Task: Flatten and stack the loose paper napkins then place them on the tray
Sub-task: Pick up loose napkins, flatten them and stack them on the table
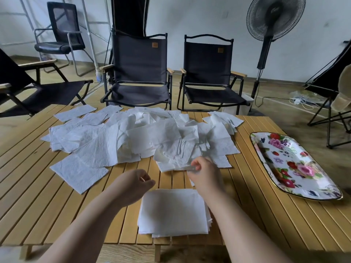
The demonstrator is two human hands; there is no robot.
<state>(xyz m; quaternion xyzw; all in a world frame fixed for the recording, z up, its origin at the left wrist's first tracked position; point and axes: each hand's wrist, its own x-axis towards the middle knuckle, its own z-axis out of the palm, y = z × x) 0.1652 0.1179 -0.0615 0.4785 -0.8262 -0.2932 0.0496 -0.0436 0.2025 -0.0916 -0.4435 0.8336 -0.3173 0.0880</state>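
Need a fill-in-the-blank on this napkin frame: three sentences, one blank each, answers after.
1. The right hand pinches a crumpled ____ at the near edge of the loose pile.
2. The flattened stack lies on the wooden ____, nearer the person than the pile.
3. The floral tray sits to the stack's ____.

Missing words: napkin; table; right.
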